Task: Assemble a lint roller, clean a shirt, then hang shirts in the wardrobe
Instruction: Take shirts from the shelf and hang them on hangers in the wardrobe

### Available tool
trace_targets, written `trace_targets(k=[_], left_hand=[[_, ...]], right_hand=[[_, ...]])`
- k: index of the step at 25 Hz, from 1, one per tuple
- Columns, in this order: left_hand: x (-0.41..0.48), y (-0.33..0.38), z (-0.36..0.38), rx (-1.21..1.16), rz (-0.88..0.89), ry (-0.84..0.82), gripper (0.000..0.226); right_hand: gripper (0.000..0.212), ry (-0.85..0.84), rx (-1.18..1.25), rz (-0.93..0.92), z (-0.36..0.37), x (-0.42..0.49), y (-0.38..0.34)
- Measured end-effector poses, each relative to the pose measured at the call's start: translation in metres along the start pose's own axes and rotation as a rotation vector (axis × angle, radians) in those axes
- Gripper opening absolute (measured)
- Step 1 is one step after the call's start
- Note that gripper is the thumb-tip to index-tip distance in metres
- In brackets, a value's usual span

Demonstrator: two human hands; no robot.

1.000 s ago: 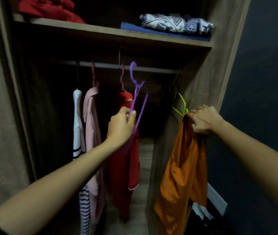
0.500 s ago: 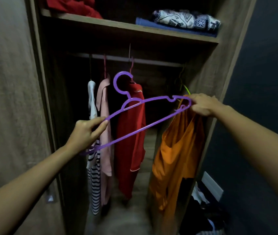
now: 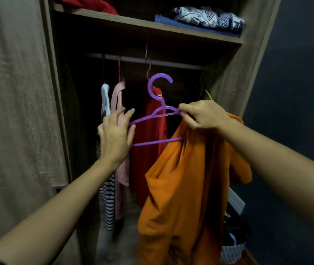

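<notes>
A purple plastic hanger (image 3: 159, 88) is held upright in front of the open wardrobe. My left hand (image 3: 115, 133) grips its left end. My right hand (image 3: 202, 116) pinches the hanger's right shoulder together with the collar of an orange shirt (image 3: 186, 184), which hangs down from that hand. The hanger's right end is hidden inside the orange cloth. Behind, a red shirt (image 3: 148, 150), a pink garment (image 3: 119, 104) and a striped white one (image 3: 108, 205) hang from the wardrobe rail (image 3: 171, 63).
A shelf (image 3: 144, 25) above the rail carries folded red, blue and patterned cloth. A green hanger (image 3: 207, 94) sits at the rail's right end. The wardrobe door (image 3: 16, 111) stands open on the left. A basket of clothes (image 3: 232, 251) sits at floor level on the right.
The hanger has turned upright and come closer to me. My right hand has shifted from its far end to its shoulder, bringing the orange shirt over that end. My left hand moved right.
</notes>
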State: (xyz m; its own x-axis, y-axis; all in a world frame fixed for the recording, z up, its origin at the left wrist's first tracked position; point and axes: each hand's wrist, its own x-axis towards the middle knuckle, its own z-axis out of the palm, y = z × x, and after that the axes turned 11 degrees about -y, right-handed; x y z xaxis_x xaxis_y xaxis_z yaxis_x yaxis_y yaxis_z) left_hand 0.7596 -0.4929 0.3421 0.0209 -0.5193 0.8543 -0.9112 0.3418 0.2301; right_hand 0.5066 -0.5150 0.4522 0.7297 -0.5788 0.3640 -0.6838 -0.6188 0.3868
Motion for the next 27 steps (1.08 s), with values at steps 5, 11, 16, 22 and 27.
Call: trace_targets(k=[5, 11, 16, 22, 27], left_hand=[[-0.075, 0.032, 0.031, -0.064, 0.439, -0.158, 0.04], [-0.087, 0.004, 0.049, -0.271, 0.326, -0.761, 0.031], [-0.071, 0.039, 0.053, -0.377, 0.306, -0.805, 0.048], [-0.061, 0.015, 0.057, -0.177, 0.166, -0.972, 0.062], [-0.061, -0.078, 0.032, -0.195, 0.162, -0.806, 0.061]], right_hand=[[0.036, 0.136, 0.053, -0.054, -0.009, 0.003, -0.015], [0.035, 0.167, 0.076, -0.099, -0.024, -0.013, -0.005], [0.033, 0.203, 0.11, -0.116, -0.028, -0.011, -0.014], [0.031, 0.193, 0.091, -0.128, -0.036, -0.023, -0.007], [0.033, 0.122, -0.015, -0.01, -0.019, -0.064, 0.031]])
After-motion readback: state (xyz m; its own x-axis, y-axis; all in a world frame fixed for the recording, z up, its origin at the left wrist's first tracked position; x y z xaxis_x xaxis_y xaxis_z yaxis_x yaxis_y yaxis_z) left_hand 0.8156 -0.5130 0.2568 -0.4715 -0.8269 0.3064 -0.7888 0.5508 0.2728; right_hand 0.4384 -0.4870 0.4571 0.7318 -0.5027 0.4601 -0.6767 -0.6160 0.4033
